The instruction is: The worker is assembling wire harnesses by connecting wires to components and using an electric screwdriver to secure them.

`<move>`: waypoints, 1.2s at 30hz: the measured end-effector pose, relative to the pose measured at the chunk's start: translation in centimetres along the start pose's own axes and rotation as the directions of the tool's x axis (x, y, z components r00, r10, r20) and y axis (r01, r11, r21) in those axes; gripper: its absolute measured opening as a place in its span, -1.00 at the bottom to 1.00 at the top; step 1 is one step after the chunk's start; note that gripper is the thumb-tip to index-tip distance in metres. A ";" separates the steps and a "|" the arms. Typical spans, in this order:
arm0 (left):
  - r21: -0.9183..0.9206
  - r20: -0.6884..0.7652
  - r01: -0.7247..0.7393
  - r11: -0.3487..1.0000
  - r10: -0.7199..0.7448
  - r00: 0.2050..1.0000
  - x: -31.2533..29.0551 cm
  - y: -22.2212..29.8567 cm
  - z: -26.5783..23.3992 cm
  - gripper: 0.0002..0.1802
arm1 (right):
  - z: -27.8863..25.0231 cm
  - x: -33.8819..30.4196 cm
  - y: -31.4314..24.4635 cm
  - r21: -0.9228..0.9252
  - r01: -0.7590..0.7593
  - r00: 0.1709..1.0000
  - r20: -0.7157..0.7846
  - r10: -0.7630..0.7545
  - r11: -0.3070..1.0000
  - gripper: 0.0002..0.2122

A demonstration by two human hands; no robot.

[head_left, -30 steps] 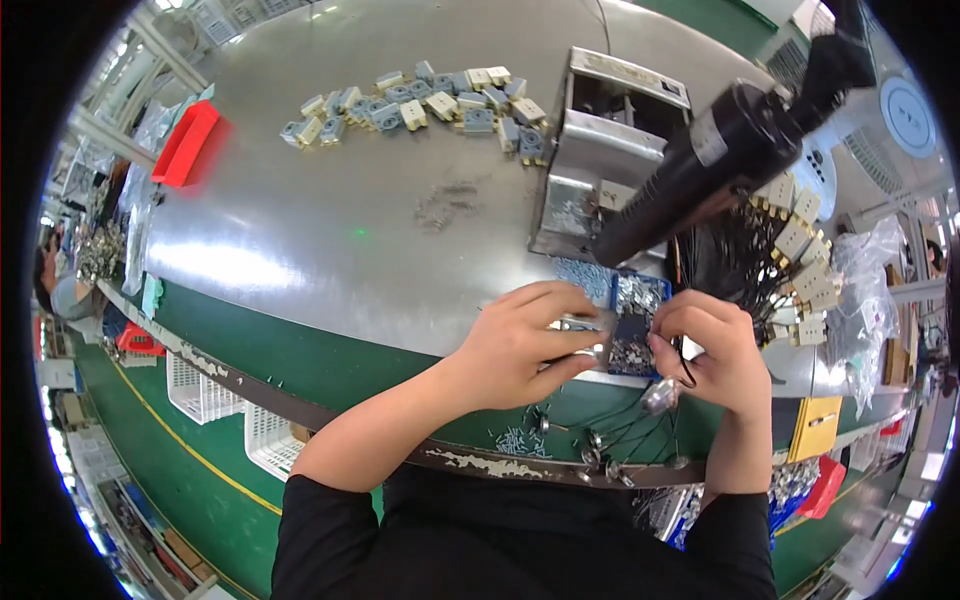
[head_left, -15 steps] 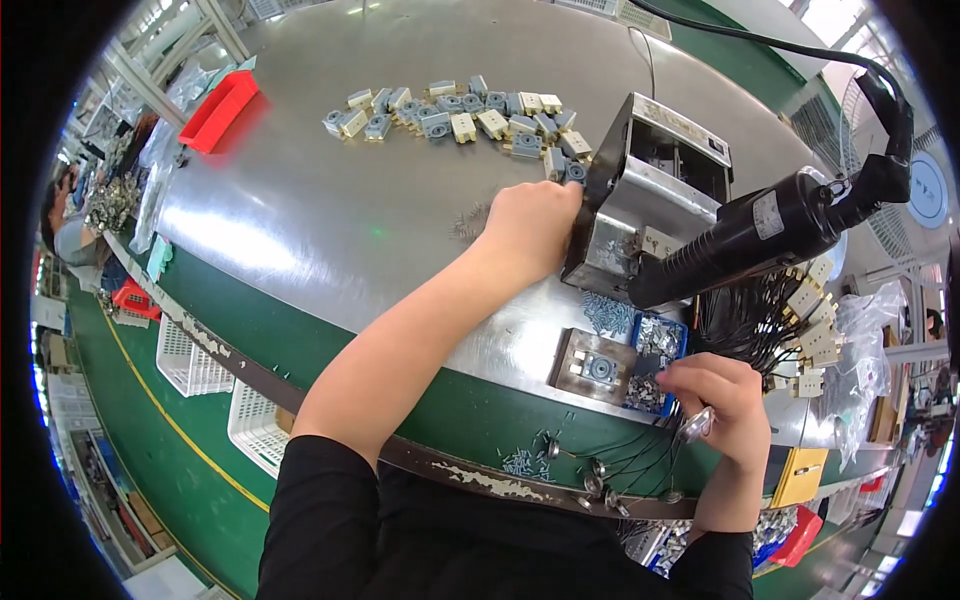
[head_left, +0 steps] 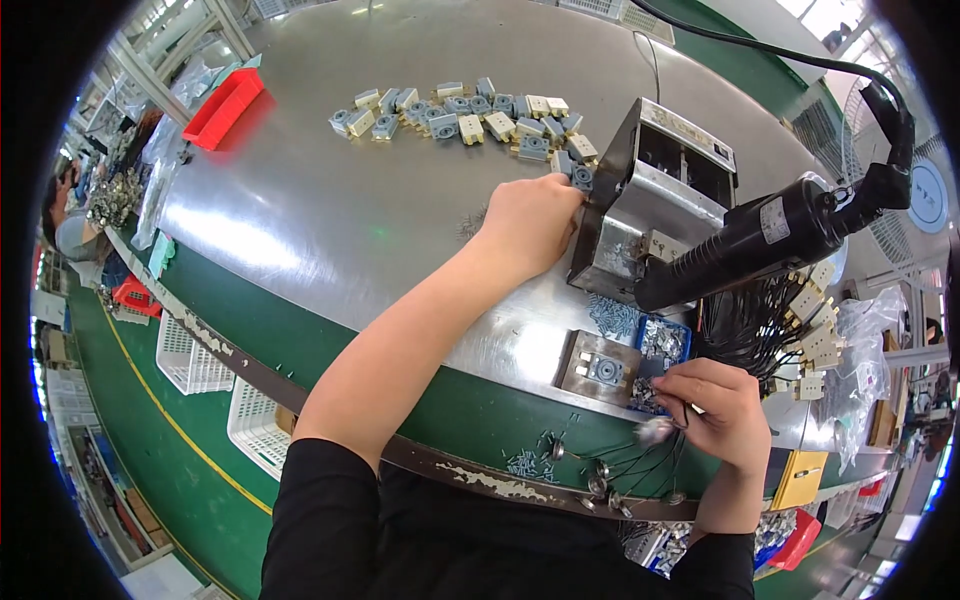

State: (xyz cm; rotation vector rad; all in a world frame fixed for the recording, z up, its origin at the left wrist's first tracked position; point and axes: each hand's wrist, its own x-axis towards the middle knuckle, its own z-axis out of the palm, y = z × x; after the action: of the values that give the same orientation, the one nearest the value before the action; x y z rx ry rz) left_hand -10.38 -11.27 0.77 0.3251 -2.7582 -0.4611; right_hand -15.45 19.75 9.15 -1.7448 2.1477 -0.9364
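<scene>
My left hand (head_left: 530,225) is closed at the left side of a metal box-shaped machine (head_left: 640,225). A grey block with a round recess (head_left: 582,178) lies just beyond its knuckles; whatever its fingers hold is hidden. My right hand (head_left: 722,408) pinches a thin dark cable (head_left: 685,412) above the blue parts tray (head_left: 668,338), which holds small metal pieces. A round metal piece (head_left: 655,431), smeared by motion, hangs beside those fingers. Left of the tray, a metal fixture block (head_left: 570,372) carries a grey socket part (head_left: 606,369).
A black cylindrical tool (head_left: 750,240) leans across the machine. Several cream and grey blocks (head_left: 470,128) lie farther back. Loose screws (head_left: 613,316) are beside the tray, and cables with round metal ends (head_left: 598,486) lie along the front edge. A red bin (head_left: 222,110) stands far left.
My right hand has turned slightly, and the round metal piece by it has swung left. My left hand stays by the machine. The whole view has shifted a little.
</scene>
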 end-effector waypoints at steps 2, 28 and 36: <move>0.049 0.050 0.003 0.999 -0.005 0.999 0.4 -0.3 0.2 -0.81 | -0.1 0.0 0.0 -0.012 0.020 1.000 0.005 -0.020 1.000 -0.72; -0.896 0.334 0.309 0.320 0.024 0.942 -8.3 4.4 -3.6 -0.79 | 0.1 0.0 1.8 0.648 0.214 0.965 -0.026 -0.259 0.731 -0.82; -0.876 0.093 -0.026 0.481 0.221 0.971 -8.9 5.7 -0.2 -0.78 | -0.5 -1.0 3.2 0.945 -0.170 0.975 0.122 0.184 0.279 -0.71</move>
State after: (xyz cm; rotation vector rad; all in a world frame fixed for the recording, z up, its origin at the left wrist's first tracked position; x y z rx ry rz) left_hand -3.07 -3.62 0.48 -0.2047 -2.2545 -1.8317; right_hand -17.97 21.19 7.47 -0.8019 1.1342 -1.6600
